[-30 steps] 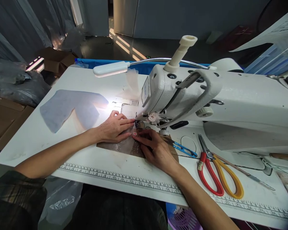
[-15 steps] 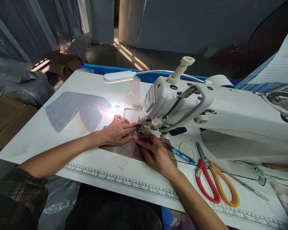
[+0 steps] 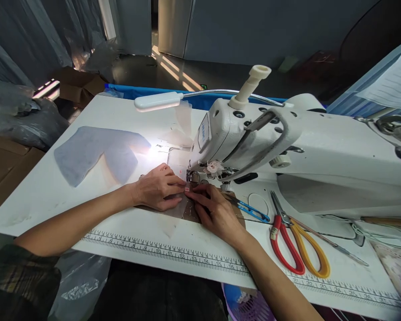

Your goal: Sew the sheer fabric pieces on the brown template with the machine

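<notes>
Dim grey walls stand behind the white bench [image 3: 36, 205], where a lamp [image 3: 158, 101] hangs over a sewing machine [image 3: 254, 133]. From where I stand, the step in hand looks like lining up sheer cloth [image 3: 176, 212] at the presser foot [image 3: 188, 176]. That cloth lies flat on the bench just in front of the foot, partly hidden by the hands. As I judge it, the next move calls for an even edge and fingertips clear of the needle.

On the left hand [image 3: 161, 188], the grip is loose: fingers stretched out, thumb apart, palm down on the cloth. The right hand [image 3: 217, 210] bends its fingers beside a small reddish tab [image 3: 187, 189]; whether its grip is pinched together there, I cannot tell. Blue snips [image 3: 254, 211] lie near that hand, with red-and-yellow scissors [image 3: 280, 248] farther right.
</notes>
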The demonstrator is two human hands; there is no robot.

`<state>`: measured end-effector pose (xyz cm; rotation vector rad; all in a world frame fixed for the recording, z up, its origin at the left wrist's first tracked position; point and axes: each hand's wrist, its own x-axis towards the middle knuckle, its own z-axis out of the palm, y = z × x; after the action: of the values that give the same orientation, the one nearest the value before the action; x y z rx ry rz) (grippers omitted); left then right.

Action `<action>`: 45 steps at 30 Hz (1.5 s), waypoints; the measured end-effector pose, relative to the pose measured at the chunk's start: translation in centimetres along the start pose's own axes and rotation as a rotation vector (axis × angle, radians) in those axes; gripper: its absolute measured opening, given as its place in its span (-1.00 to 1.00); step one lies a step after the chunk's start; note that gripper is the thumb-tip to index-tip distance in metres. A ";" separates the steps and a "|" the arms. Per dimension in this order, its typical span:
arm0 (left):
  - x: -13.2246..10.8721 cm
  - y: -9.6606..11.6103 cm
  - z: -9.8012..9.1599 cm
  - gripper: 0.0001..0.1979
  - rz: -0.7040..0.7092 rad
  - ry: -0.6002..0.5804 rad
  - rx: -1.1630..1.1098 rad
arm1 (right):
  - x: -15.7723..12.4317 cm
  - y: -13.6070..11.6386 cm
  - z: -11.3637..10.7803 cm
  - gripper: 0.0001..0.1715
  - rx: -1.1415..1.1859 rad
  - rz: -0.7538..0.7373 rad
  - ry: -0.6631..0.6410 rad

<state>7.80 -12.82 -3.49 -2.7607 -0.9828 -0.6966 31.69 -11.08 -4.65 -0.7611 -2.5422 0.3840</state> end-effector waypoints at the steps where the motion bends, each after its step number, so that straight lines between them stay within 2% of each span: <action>1: 0.0 0.0 -0.2 -0.77 0.003 -0.013 0.000 | 0.0 0.0 0.0 -0.59 -0.003 -0.002 0.004; 8: 0.2 0.2 -0.3 -0.70 -0.002 -0.080 0.099 | 0.0 0.0 0.3 -0.58 -0.038 -0.018 0.053; 23: 1.0 0.8 0.6 -0.64 -0.167 -0.063 0.287 | 0.5 0.0 0.3 -0.47 -0.055 0.000 0.019; 31: 1.2 0.2 0.8 -0.65 -0.274 -0.048 0.195 | 0.3 0.4 0.1 -0.52 0.022 0.084 -0.003; 35: 0.9 -0.7 1.2 -0.68 -0.318 -0.039 0.126 | 0.2 0.9 -0.6 -0.59 0.149 0.177 0.024; 38: 0.7 -1.3 0.9 -0.65 -0.294 -0.016 0.113 | 0.4 1.3 -1.1 -0.64 0.276 0.255 0.063; 42: 0.6 -1.4 -0.9 -0.61 -0.182 -0.021 0.088 | 1.0 2.0 -1.5 -0.68 0.401 0.338 0.076; 45: 0.5 -0.6 -1.9 -0.68 -0.107 -0.125 0.092 | 1.7 2.3 -2.2 -0.65 0.481 0.384 -0.047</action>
<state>7.11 -12.58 -1.60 -2.7155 -1.1644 -0.4840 32.52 -7.94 -3.08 -1.0442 -2.1937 1.1004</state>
